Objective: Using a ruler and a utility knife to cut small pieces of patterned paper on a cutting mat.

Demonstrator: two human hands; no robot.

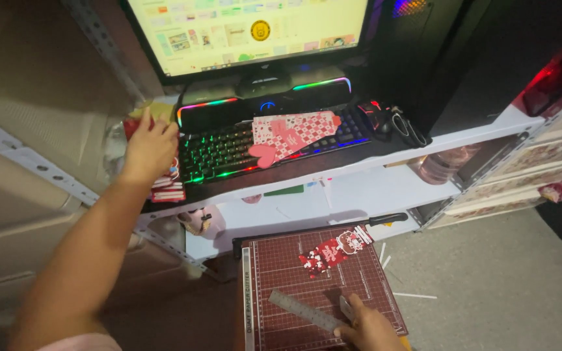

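my left hand (149, 148) reaching far left, fingers spread loose on the red card stack (167, 188) by the lit keyboard (261, 146) | right hand (367, 328) near, pinching the metal ruler (304, 310) flat on the maroon paper cutter (294, 273) | heart-print card (333, 249) lying on cutter's far edge

One monitor (248, 32) and one lit keyboard (268, 140) show. One paper cutter board (281, 286) lies below, with one metal ruler (304, 311) on it. Two red-and-pink heart-printed paper pieces show: one on the keyboard (291, 133), one on the cutter board (333, 249). Two hands: left (149, 148), right (365, 328). One pair of scissors (408, 129).
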